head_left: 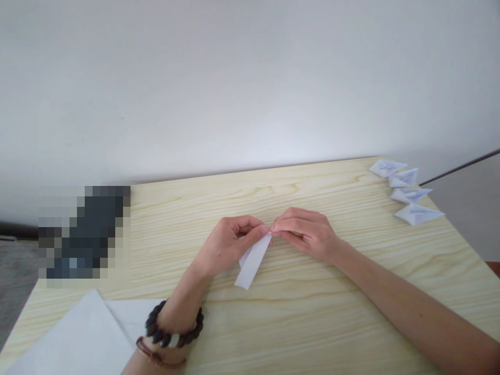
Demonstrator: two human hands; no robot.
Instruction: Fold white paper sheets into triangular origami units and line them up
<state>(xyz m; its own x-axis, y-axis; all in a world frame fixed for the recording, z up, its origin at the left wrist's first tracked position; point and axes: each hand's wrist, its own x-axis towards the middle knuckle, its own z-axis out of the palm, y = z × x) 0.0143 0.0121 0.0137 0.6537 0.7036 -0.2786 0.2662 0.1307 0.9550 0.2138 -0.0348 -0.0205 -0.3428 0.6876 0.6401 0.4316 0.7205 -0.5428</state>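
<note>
A folded strip of white paper [253, 261] hangs from my fingertips above the middle of the table. My left hand [238, 240] pinches its upper end between thumb and fingers. Close against it, my right hand [303, 232] is closed at the same end, its fingertips touching the paper's top corner. The fingertips of both hands meet there and hide that corner. The loose end of the paper slants down toward the lower left, and another layer of it shows behind.
Several folded white paper boats [419, 214] stand in a row along the right edge of the wooden table [332, 312]. White paper sheets [78, 333] lie at the front left. A dark pixelated object [91, 229] is at the back left. A wall [250, 78] borders the table behind.
</note>
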